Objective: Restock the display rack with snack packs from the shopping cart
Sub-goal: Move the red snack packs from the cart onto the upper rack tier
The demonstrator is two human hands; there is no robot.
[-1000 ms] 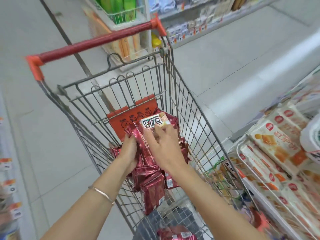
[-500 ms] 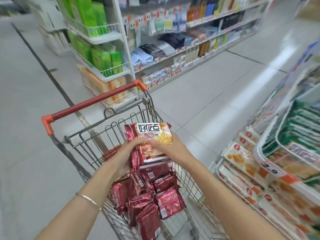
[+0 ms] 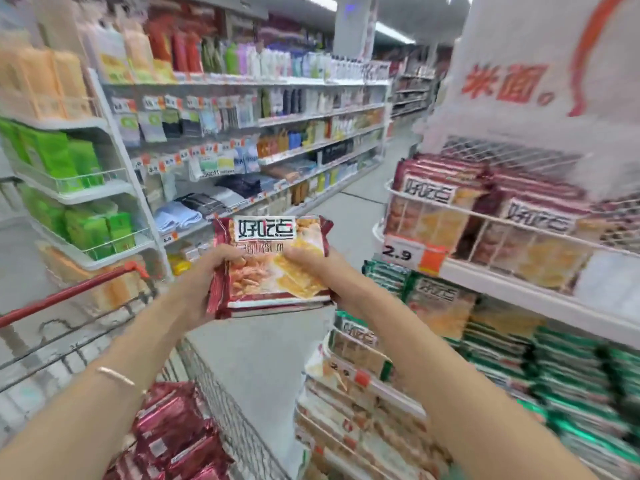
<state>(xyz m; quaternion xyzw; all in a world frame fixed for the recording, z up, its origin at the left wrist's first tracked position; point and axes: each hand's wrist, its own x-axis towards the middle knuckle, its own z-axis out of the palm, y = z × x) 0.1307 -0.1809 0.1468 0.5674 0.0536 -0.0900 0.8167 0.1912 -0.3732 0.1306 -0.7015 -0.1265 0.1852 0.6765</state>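
Observation:
I hold a small stack of dark red snack packs [image 3: 273, 265] in front of me, above the aisle floor. My left hand [image 3: 204, 282] grips the stack's left edge and my right hand [image 3: 318, 268] grips its right side, thumb on top. The shopping cart [image 3: 221, 403] is at lower left, with several more red packs [image 3: 173, 431] lying inside. The white wire display rack [image 3: 519, 292] stands to the right; its upper tier holds matching red packs [image 3: 446, 202] behind a 2.9 price tag.
Green packs [image 3: 571, 358] and paler packs [image 3: 360, 410] fill the rack's lower tiers. The cart's red handle [image 3: 72, 292] is at left. Store shelving [image 3: 242, 133] with household goods runs along the far side of the aisle. A white sign [image 3: 540, 64] hangs above the rack.
Both hands have lifted the stack of red packs out of the cart and carried it up and right, toward the rack. My view has risen from the cart to the shelves.

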